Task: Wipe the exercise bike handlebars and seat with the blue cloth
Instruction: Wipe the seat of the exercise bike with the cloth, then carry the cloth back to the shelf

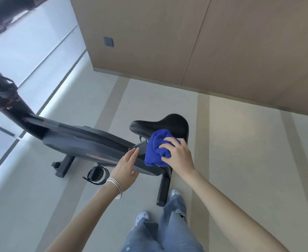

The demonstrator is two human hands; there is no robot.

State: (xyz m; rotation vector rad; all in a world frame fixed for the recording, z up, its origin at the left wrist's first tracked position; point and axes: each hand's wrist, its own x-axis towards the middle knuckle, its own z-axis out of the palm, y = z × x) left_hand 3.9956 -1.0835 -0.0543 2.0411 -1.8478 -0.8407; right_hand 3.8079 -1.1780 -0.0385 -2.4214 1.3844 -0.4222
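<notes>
A black exercise bike (80, 140) stands on the floor below me, its black seat (167, 126) at the centre of the view. My right hand (178, 153) grips a bunched blue cloth (156, 148) against the near edge of the seat. My left hand (126, 166), with silver bangles on the wrist, hovers with fingers apart beside the seat post and holds nothing. The handlebar post (2, 91) rises at the far left; the handlebars themselves are out of view.
A tan wood-panelled wall (186, 42) with a dark socket (108, 42) stands behind the bike. Large windows run along the left. A pedal (95, 174) and the rear stabiliser foot (164, 188) lie near my feet (175, 193).
</notes>
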